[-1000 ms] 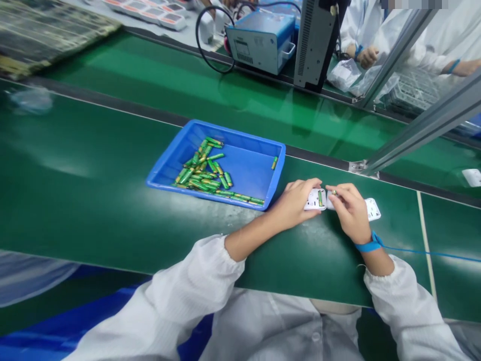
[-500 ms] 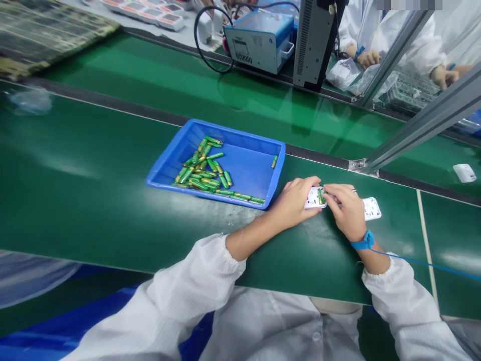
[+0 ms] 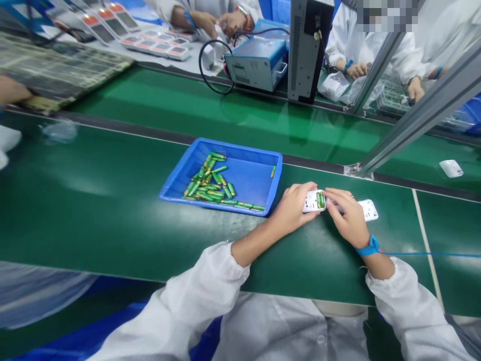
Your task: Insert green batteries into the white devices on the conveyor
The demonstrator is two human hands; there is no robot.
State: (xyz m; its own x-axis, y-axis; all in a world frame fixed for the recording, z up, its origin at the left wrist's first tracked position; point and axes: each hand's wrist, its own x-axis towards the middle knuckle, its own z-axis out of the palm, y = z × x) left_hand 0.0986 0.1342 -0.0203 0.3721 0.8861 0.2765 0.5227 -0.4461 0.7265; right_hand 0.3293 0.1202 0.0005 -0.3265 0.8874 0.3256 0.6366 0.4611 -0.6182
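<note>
White device: a small rectangular white plastic device [image 3: 310, 201] sits between the fingers and thumb of the left hand [image 3: 291, 208], just above or on the green bench [image 3: 112, 228]; which of the two is unclear.
Left fingers: clamped on the device along its far and near edges.
Right fingers: bunched beside the device's right end, the right hand [image 3: 349, 215] curled; whether they grip the pale piece partly hidden beneath them, I cannot tell.
Device slot: open and facing up, with slim green-and-gold cylindrical batteries [image 3: 320, 200] lying side by side at the right end.
Blue tray: a shallow rectangular blue plastic tray [image 3: 248, 180], left of the left hand.
Tray contents: loose green-and-gold batteries [image 3: 206, 189] heaped at the left, a row along the near wall, one alone by the right wall.
Second device: a similar white plastic piece [image 3: 370, 210] on the bench, right of the right hand and partly behind it.
</note>
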